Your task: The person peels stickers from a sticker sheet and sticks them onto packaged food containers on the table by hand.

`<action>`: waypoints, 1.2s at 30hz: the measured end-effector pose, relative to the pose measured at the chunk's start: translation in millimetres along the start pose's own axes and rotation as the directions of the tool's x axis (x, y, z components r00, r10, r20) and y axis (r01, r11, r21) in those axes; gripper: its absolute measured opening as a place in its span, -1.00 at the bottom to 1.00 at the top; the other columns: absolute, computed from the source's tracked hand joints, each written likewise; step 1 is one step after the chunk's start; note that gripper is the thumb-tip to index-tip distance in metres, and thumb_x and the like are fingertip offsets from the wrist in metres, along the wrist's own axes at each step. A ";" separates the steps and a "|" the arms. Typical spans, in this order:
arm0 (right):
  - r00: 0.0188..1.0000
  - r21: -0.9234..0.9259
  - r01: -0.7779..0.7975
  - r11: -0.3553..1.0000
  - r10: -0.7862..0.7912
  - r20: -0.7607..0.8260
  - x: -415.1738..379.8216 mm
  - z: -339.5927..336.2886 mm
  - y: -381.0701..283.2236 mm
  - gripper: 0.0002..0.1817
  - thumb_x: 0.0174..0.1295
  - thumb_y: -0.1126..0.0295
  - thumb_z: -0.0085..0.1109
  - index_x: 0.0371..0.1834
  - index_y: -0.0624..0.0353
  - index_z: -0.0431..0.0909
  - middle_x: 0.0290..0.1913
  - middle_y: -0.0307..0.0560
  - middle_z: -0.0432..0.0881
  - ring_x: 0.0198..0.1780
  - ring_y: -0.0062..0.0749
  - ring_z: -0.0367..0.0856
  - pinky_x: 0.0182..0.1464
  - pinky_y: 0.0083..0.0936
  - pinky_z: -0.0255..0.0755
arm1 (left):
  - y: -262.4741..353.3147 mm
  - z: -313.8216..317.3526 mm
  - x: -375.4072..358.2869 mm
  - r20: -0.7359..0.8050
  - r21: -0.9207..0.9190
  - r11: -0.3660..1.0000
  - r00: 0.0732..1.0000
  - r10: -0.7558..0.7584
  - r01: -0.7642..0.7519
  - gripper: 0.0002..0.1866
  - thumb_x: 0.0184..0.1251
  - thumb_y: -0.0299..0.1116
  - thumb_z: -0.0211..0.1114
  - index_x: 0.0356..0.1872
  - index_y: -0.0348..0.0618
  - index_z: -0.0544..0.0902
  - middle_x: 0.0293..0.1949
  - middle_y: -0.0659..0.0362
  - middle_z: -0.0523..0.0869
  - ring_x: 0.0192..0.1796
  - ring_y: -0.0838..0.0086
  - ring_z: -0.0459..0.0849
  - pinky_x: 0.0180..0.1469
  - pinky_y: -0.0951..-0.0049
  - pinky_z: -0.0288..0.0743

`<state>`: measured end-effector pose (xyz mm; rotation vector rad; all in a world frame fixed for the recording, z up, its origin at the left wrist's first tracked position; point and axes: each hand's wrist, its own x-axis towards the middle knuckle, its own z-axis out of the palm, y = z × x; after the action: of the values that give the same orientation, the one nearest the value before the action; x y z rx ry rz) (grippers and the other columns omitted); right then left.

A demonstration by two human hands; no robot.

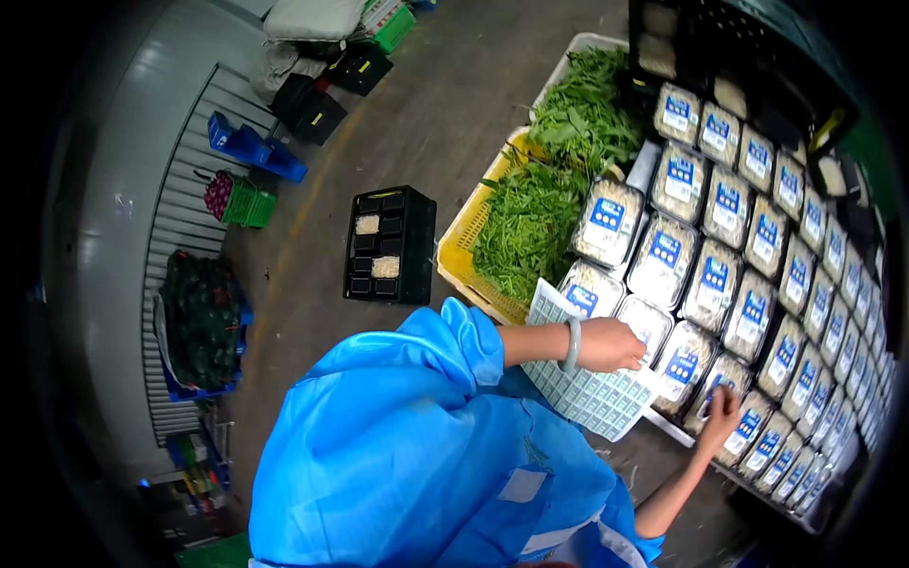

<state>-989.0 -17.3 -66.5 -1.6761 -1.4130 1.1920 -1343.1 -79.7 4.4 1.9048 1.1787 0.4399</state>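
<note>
My left hand [608, 345], with a pale bangle on its wrist, is closed on a sheet of printed stickers [598, 398]. The sheet hangs over the near edge of the table, close to a yellow crate. Lower down, my right hand [720, 418] has its fingers bent over a clear-topped tray pack [717, 383] of pale food. Whether a sticker is between those fingers is too small to tell. Rows of similar packs [715, 284] with blue and white labels cover the sloping surface around both hands.
Leafy greens [535, 222] fill a yellow crate [462, 248] and a white crate [579, 43] beside the packs. A black crate [417, 241] with several packs stands on the floor. Further left are a green basket [250, 204], a net-covered pile [201, 317] and black boxes [311, 109].
</note>
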 end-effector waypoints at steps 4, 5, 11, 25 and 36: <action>0.988 0.015 0.016 1.000 -0.018 0.153 -71.7 42.5 -38.4 -0.94 0.25 0.53 0.30 -0.31 0.31 0.67 -0.47 -0.36 0.54 -0.44 -0.71 0.38 -0.40 -0.69 0.25 | 17.0 -16.0 -7.4 -0.145 0.027 1.000 0.989 0.014 -0.010 -0.70 0.41 -0.16 0.22 -0.35 -0.22 0.56 -0.42 -0.04 0.67 -0.28 -0.04 0.65 -0.24 0.02 0.47; 0.985 0.021 0.028 0.999 -0.031 0.168 -86.7 47.0 -51.5 -0.93 0.24 0.53 0.31 -0.34 0.33 0.66 -0.47 -0.35 0.56 -0.45 -0.72 0.37 -0.42 -0.69 0.24 | 21.1 -20.8 -12.1 -0.182 0.030 1.000 0.983 0.016 -0.011 -0.70 0.40 -0.15 0.22 -0.35 -0.21 0.56 -0.42 -0.04 0.67 -0.29 -0.04 0.65 -0.24 0.02 0.47; 0.972 -0.115 0.223 0.968 -0.213 0.095 -120.1 34.1 -74.9 -0.78 0.35 0.45 0.19 -0.48 0.29 0.53 -0.62 -0.29 0.48 -0.56 -0.70 0.36 -0.50 -0.62 0.23 | 28.5 -35.5 -36.4 -0.309 -0.094 0.995 0.951 -0.015 -0.015 -0.75 0.41 -0.22 0.23 -0.30 -0.24 0.60 -0.40 -0.05 0.68 -0.31 -0.01 0.66 -0.25 0.08 0.50; 0.985 0.194 0.173 0.966 -0.171 -0.024 -224.3 8.6 -95.0 -0.56 0.10 0.45 0.46 0.07 0.24 0.56 -0.19 -0.10 0.69 -0.22 -0.52 0.64 -0.15 -0.55 0.53 | 130.5 6.7 -27.0 -0.169 0.098 0.966 0.953 0.251 -0.238 -0.87 0.32 -0.41 0.31 -0.35 -0.27 0.63 -0.45 0.00 0.61 -0.36 0.10 0.63 -0.32 0.21 0.46; 0.962 0.113 0.273 0.955 -0.268 -0.059 -285.7 -169.9 18.7 -0.66 0.07 0.34 0.49 -0.15 0.26 0.61 -0.32 -0.07 0.70 -0.26 -0.37 0.67 -0.17 -0.44 0.51 | 283.3 188.4 13.6 -0.146 0.186 0.920 0.916 0.374 -0.346 -0.89 0.26 -0.44 0.34 -0.35 -0.26 0.61 -0.40 0.06 0.65 -0.33 0.13 0.62 -0.26 0.23 0.49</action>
<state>-829.3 -285.1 50.2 -1.3675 -1.4600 1.0575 -1052.1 -216.3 116.7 2.2713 0.9939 0.7503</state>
